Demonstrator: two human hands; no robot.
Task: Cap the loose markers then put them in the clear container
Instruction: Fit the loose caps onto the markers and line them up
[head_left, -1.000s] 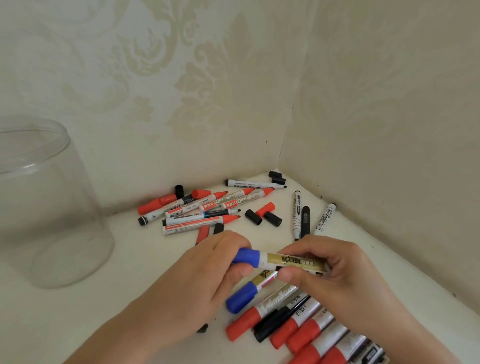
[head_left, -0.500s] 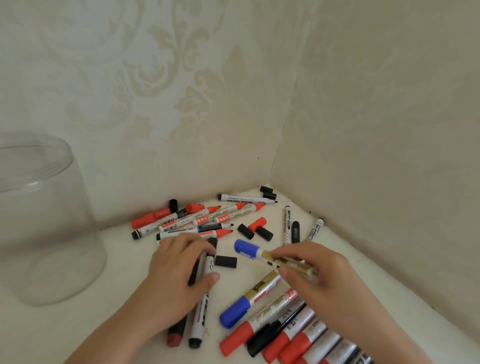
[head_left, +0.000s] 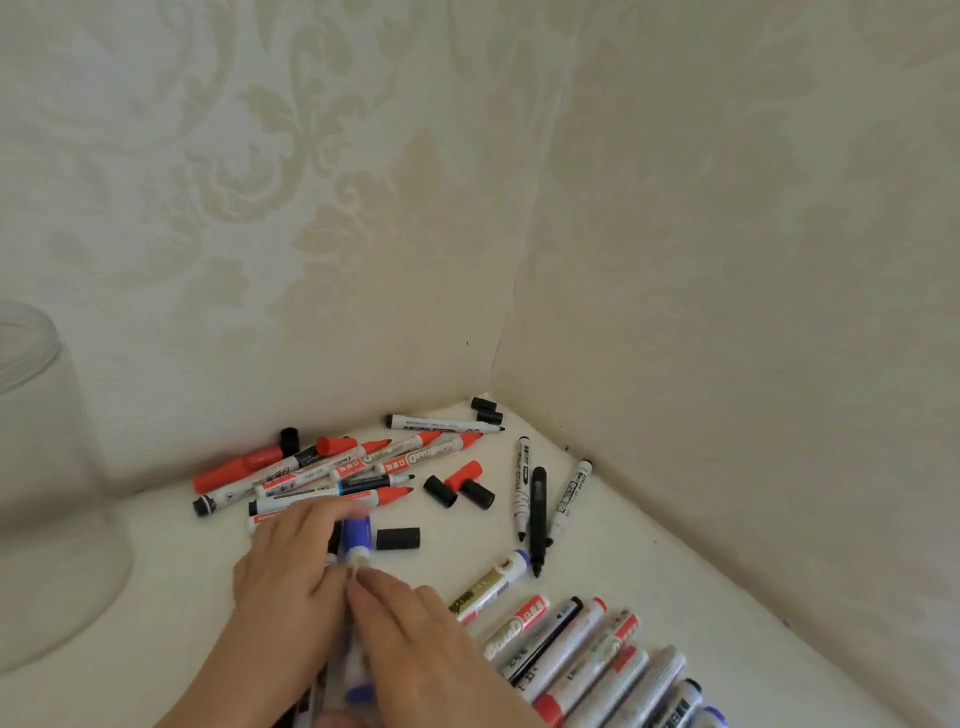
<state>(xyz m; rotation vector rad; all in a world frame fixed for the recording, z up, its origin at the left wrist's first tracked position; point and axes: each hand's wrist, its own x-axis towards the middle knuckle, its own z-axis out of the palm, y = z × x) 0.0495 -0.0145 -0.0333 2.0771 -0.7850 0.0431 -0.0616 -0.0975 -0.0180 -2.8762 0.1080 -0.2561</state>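
Observation:
A blue-capped marker (head_left: 356, 535) lies pointing away from me between my hands, blurred by motion. The fingers of my left hand (head_left: 291, 571) curl over its blue cap. My right hand (head_left: 415, 639) lies palm down over its barrel, which is mostly hidden. The clear container (head_left: 47, 493) stands at the far left, apart from both hands. An uncapped gold marker with a blue tip (head_left: 491, 584) lies just right of my right hand. A loose black cap (head_left: 397, 539) rests next to the blue cap.
Several uncapped red and black markers (head_left: 337, 467) are piled along the back wall. Loose red and black caps (head_left: 462, 483) lie mid-table, with two black caps (head_left: 485, 410) in the corner. A row of markers (head_left: 597, 649) fills the lower right. Walls close off the back and right.
My right hand has swung the blue-capped marker left and down toward my left hand, whose fingers now close over its cap. The view has shifted right, leaving less of the container visible.

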